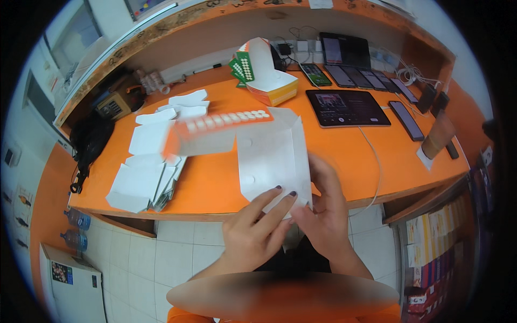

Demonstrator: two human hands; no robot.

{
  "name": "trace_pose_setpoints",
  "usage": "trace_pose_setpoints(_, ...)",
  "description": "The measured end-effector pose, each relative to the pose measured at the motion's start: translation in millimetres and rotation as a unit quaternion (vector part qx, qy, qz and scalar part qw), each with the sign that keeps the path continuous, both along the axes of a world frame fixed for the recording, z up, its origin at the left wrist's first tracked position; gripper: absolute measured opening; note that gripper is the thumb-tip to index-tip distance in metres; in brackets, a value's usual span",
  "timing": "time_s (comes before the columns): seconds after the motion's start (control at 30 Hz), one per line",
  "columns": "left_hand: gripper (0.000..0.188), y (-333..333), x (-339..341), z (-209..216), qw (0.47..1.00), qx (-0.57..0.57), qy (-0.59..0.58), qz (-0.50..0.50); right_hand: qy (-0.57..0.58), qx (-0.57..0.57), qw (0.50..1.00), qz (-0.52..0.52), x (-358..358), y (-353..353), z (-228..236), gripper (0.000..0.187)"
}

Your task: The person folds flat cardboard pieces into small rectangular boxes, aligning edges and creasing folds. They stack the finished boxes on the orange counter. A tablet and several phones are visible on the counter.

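A partly folded cardboard box, white inside with an orange printed flap, is held over the near edge of the orange table. My left hand presses its fingers on the box's near inner panel, with the thumb low at the near edge. My right hand grips the box's near right corner, its thumb on the edge and its fingers behind the side wall. The long orange flap sticks out to the left and is blurred. Left of it lie stacked flat white carton blanks.
Nested folded cartons stand at the back. Right of them are a tablet, several phones, cables and a brown cup-like object. A black bag and a small safe sit at the left.
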State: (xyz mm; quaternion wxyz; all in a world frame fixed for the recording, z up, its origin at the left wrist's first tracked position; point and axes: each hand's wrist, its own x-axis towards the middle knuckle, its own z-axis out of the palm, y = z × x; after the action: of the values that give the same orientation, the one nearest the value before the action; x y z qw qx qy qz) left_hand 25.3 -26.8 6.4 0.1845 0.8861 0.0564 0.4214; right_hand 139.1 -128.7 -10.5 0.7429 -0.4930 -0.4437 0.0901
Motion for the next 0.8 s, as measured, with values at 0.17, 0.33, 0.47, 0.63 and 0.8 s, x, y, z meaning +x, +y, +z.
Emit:
trace_pose_setpoints(0.17, 0.012, -3, 8, -21, 0.989, -0.144, -0.036, 0.022, 0.046, -0.024, 0.998, -0.027, 6, -1, 9, 0.032)
trace_pose_setpoints(0.33, 0.026, -5, 6, -20, 0.863, -0.492, -0.042, -0.102, -0.271, -0.088, 0.944, -0.164, 6, -7, 18, 0.02)
trace_pose_setpoints(0.47, 0.022, -8, 3, -24, 0.792, -0.585, -0.068, -0.161, -0.252, -0.09, 0.948, -0.17, 3, -7, 20, 0.012)
trace_pose_setpoints(0.63, 0.017, -6, 0, -39, 0.769, -0.592, -0.084, -0.226, -0.204, -0.077, 0.97, -0.112, 3, -6, 17, 0.015)
trace_pose_setpoints(0.8, 0.023, -7, 4, -50, 0.783, -0.579, -0.126, -0.19, -0.207, -0.089, 0.969, -0.098, -2, -7, 15, 0.004)
